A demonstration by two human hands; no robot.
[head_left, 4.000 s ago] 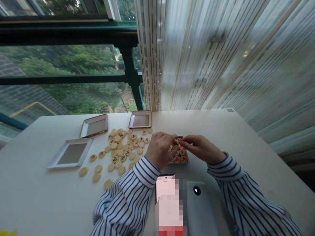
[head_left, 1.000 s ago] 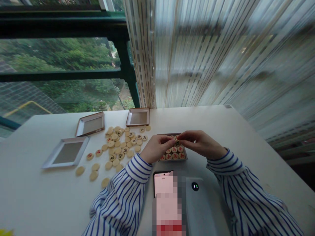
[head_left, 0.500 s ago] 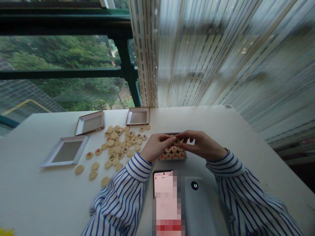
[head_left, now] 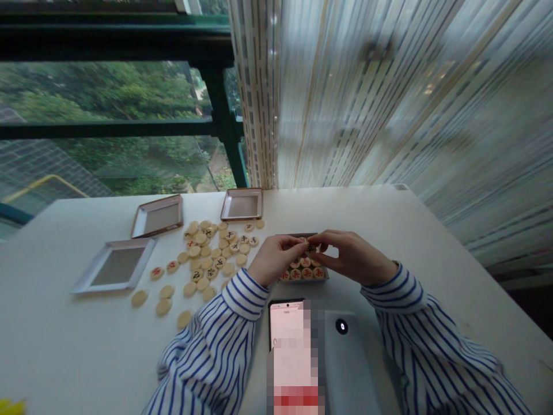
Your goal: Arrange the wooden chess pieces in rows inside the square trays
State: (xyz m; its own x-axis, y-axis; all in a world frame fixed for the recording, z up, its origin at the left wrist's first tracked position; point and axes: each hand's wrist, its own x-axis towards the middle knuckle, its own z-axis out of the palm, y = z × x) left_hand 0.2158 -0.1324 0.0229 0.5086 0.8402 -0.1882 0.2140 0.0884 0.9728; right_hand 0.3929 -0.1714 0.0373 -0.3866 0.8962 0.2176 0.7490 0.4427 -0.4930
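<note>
Both hands meet over a small box partly filled with round wooden chess pieces marked in red and black. My left hand and my right hand pinch one black-marked chess piece between their fingertips, just above the box. Both wear blue-and-white striped sleeves. A loose heap of chess pieces lies on the white table to the left of my left hand.
Three shallow lids or trays lie open: a white one at left, a brown-rimmed one, another near the curtain. A phone and a grey device lie near me. Window and striped curtain stand behind.
Four seconds ago both hands were low in the box. They have since lifted a little, holding a piece together; over the last second they barely move.
</note>
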